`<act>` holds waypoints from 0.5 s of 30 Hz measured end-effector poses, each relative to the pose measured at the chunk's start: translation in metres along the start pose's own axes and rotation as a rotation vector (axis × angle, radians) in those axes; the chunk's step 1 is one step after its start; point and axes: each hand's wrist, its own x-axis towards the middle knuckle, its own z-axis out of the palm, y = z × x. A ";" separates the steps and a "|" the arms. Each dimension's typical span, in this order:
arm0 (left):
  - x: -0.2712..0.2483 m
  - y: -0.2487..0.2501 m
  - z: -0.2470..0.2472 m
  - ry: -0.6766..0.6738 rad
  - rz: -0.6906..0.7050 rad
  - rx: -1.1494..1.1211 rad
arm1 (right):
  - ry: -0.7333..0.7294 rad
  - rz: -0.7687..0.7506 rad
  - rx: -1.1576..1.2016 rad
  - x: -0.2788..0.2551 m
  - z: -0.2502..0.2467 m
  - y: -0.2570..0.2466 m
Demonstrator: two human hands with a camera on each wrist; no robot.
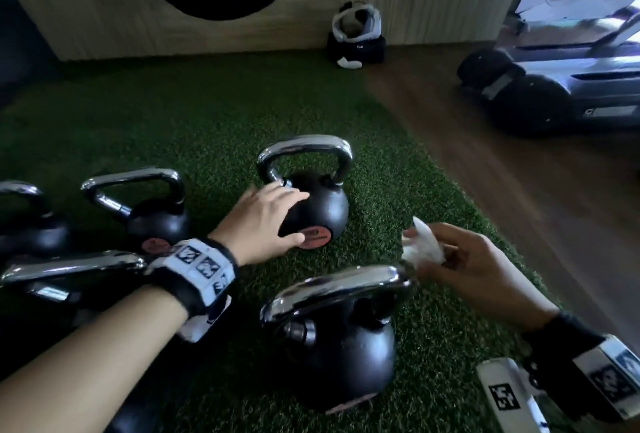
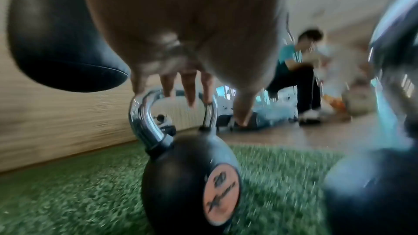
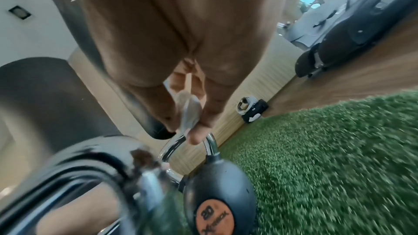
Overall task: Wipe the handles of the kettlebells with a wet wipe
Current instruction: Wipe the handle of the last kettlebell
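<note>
Kettlebell (image 1: 313,204) marked 20 stands upright at frame centre on green turf (image 1: 207,113), chrome handle (image 1: 304,148) up. Left hand (image 1: 263,221) rests on its black body, fingers spread and straight. Right hand (image 1: 471,262), right of centre, pinches a crumpled wet wipe (image 1: 424,249) just above a nearer kettlebell (image 1: 341,342) — others at left edge.

Left wrist view: fingers (image 2: 190,88) extended over the handle (image 2: 144,121); contact unclear, blurred.

Right wrist view: thumb and fingers clamp the wipe (image 3: 189,112) — the 20 kettlebell (image 3: 217,203) sits below, lower centre.
</note>
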 end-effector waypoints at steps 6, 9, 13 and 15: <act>0.068 -0.002 0.043 -0.019 -0.009 0.286 | 0.123 -0.039 -0.058 0.086 -0.019 -0.002; 0.089 -0.010 0.059 -0.095 -0.034 0.308 | 0.186 -0.072 -0.102 0.125 -0.018 -0.004; 0.103 -0.015 0.082 -0.143 -0.049 0.327 | 0.202 -0.144 -0.168 0.161 -0.011 -0.005; 0.104 -0.017 0.089 -0.101 -0.061 0.323 | 0.198 -0.198 -0.207 0.172 -0.004 -0.009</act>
